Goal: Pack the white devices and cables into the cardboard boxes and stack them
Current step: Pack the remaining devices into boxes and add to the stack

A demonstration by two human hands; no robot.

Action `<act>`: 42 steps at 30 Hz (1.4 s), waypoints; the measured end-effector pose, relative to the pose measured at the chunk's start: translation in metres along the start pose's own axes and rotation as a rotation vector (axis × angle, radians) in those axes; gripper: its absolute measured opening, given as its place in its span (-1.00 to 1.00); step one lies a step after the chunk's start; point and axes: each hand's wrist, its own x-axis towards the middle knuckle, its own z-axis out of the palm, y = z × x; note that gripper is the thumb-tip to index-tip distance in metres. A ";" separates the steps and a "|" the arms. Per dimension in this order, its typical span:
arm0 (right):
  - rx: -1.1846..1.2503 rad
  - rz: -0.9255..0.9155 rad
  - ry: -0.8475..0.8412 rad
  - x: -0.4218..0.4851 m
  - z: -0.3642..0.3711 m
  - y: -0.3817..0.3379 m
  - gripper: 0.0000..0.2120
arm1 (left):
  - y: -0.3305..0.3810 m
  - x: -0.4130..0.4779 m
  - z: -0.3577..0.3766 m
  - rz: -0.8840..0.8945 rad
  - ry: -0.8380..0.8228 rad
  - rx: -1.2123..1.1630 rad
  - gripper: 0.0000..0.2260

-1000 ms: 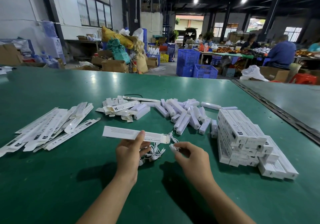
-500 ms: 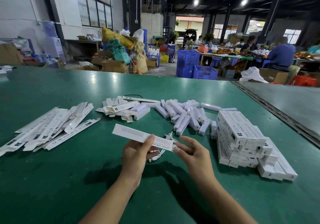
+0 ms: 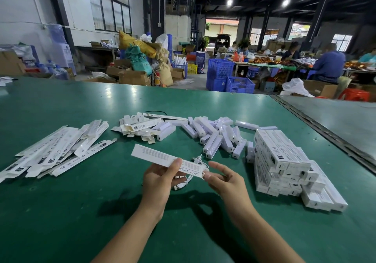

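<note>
The left hand (image 3: 160, 179) grips a slim box (image 3: 160, 157) over the middle of the desk (image 3: 81, 212). The right hand (image 3: 225, 179) pinches its end, with the cable (image 3: 186, 181) hanging beneath. Loose coils may snag at the opening, or the thin card may buckle. The packed stack (image 3: 284, 161) sits at 3 o'clock.

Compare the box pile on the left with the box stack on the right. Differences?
The left pile is flattened cartons with loose flaps; the right stack is squared-up, full-bodied boxes. The left pile fans out loosely, barely rising off the table; the right stack is layered several high, mostly aligned. Both are long, narrow and white with dark print, and both sit on the green table.
</note>
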 end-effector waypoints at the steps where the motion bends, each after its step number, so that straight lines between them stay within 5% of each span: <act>1: 0.010 -0.004 -0.007 0.000 0.000 0.000 -0.71 | 0.000 0.001 0.000 -0.003 0.000 0.000 -0.89; 6: -0.032 -0.063 -0.020 0.000 0.000 -0.001 -0.75 | -0.002 0.002 0.001 -0.007 -0.014 0.044 -0.87; 12: -0.408 -0.328 0.082 0.000 -0.002 0.000 -0.79 | -0.001 0.002 -0.002 -0.008 -0.032 0.100 -0.72; 19: -0.668 -0.605 -0.027 -0.009 0.002 -0.002 -0.84 | -0.001 0.002 -0.002 -0.012 -0.045 0.079 -0.57; 24: -0.675 -0.696 0.022 -0.012 0.009 0.000 -0.93 | -0.005 0.003 -0.002 0.054 -0.065 0.139 -0.23; 30: -0.695 -0.746 0.075 -0.011 0.013 0.003 -0.91 | -0.015 -0.001 -0.004 0.264 -0.246 0.498 -0.64; 34: -0.637 -0.667 0.145 -0.010 0.009 0.004 -0.88 | -0.008 -0.007 -0.004 0.229 -0.384 0.491 -0.67; 42: -0.614 -0.603 0.121 -0.012 0.007 0.004 -0.82 | -0.013 -0.004 -0.010 0.211 -0.404 0.527 -0.67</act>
